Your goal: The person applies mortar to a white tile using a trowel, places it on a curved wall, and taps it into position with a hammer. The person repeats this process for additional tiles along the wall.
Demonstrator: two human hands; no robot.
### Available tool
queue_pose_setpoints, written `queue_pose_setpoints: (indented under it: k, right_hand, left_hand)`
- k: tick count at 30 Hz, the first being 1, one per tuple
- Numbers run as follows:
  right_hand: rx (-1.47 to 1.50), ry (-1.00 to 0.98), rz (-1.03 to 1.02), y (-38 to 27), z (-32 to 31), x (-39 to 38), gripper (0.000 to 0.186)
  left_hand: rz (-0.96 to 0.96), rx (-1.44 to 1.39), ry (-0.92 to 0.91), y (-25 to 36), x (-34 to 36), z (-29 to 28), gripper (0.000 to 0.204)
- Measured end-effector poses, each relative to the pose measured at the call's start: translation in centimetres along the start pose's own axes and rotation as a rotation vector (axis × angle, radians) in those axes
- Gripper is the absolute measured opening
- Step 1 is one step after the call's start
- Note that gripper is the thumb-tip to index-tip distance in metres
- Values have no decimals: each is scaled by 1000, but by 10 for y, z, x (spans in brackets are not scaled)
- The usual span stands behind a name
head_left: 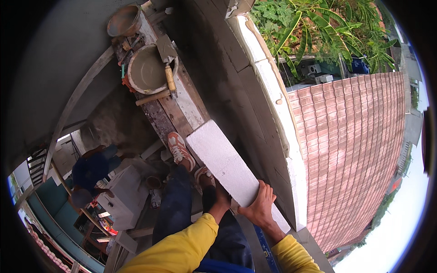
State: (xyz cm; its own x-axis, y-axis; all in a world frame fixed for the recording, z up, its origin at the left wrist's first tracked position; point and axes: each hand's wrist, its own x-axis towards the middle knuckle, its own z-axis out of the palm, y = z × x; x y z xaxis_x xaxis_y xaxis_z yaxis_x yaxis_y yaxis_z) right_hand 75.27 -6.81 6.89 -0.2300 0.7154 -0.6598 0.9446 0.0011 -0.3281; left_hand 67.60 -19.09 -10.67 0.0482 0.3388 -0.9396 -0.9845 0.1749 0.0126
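Observation:
A pale aerated concrete block (227, 166) lies slanted between my two hands, its far end reaching over the plank by my shoes. My right hand (259, 207) wraps the near right corner, thumb along the end and fingers on the top edge. My left hand (221, 196) holds the left side near the same end; its fingers are mostly hidden under the block. Just past my right wrist, part of another pale block (279, 220) shows. To the right runs a block wall (291, 182) with a line of mortar (261, 43) on its far stretch.
Scaffold planks (184, 100) carry a mortar bucket (148, 70), a trowel (169, 77) across its rim, a wooden-handled tool (152, 98) and another bucket (124, 20). A blue spirit level (266, 248) stands near my legs. Below left, another person (95, 168) bends by white blocks (125, 195). Roof tiles (346, 150) lie beyond the wall.

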Motion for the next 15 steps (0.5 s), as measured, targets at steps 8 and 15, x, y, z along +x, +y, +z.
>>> queue_pose_setpoints:
  k: [8,15]
  right_hand:
    - [17,64,-130,-50,-115,-74,127]
    - [170,79,169,-57,-206,-125,143]
  left_hand:
    - [19,339,56,62,-122,64,71]
    - [-15,538,-197,112,-217,160,76]
